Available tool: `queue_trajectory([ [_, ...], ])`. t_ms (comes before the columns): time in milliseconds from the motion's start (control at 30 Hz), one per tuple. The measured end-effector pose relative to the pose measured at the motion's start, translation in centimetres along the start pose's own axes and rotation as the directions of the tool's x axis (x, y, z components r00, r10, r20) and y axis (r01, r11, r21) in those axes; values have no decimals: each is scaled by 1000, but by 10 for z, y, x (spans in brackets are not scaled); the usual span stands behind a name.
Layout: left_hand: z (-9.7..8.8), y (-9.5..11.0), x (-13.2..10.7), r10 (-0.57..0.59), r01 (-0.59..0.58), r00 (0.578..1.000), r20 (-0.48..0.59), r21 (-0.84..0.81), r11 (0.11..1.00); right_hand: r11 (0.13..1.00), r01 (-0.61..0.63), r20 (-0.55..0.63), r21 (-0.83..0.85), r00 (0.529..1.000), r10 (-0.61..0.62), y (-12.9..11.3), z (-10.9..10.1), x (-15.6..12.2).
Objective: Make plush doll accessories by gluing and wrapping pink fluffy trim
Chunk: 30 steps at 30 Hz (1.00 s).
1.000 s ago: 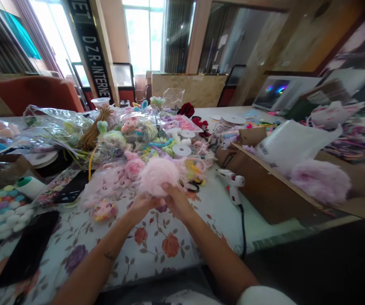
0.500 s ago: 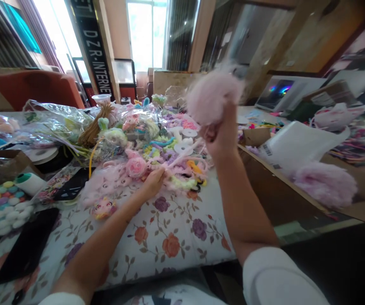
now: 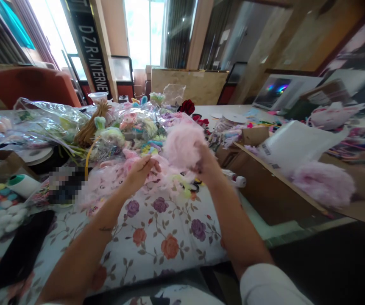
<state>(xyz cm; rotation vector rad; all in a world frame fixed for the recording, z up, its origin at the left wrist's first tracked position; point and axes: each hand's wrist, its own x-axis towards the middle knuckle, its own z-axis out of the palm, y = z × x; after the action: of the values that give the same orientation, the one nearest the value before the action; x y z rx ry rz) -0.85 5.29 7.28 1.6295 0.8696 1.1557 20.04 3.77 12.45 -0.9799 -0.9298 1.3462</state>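
A pale pink fluffy ball (image 3: 184, 144), like fuzzy fibre or yarn, is in my right hand (image 3: 205, 163), with the fingers wrapped round its right side. To its left, my left hand (image 3: 144, 170) is held low with its fingers curled in. Whatever lies between those fingers is too small to make out. Beneath and behind both hands spreads a heap of pink fluffy pieces (image 3: 112, 182), some with doll-like eyes. Yellow-green fuzzy strands (image 3: 184, 186) lie just below the ball, on the flowered tablecloth (image 3: 169, 224).
At the right stands a cardboard box (image 3: 265, 190) with a white packet (image 3: 292, 144) and lilac fluff (image 3: 324, 182). A glue gun (image 3: 236, 178) lies beside it. At left are a black tablet-like slab (image 3: 21, 250), pompoms (image 3: 2, 207) and a thread spool (image 3: 23, 185). Red roses (image 3: 187, 106) stand behind.
My right hand has brought the pink fluffy ball down and leftward from its raised position. My left hand has shifted slightly left and turned, its fingers curling. The red roses have come into view.
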Motion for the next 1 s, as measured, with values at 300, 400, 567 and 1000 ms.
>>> queue_trajectory([
  [300, -19, 44, -23, -205, 231, 972, 114, -304, 924, 892, -378, 223, 247, 918, 327, 75, 2, -9],
  [400, -39, 58, -36, -246, 275, 957, 152, -209, 939, 899, -267, 141, 346, 963, 232, 69, -11, -7],
  [567, -66, 76, -56, -285, 310, 930, 232, -77, 948, 926, -164, 133, 341, 983, 125, 59, -34, -5],
  [1000, -27, 55, -35, -37, -103, 958, 285, 458, 883, 961, -234, 289, -148, 919, 268, 73, 9, -33],
])
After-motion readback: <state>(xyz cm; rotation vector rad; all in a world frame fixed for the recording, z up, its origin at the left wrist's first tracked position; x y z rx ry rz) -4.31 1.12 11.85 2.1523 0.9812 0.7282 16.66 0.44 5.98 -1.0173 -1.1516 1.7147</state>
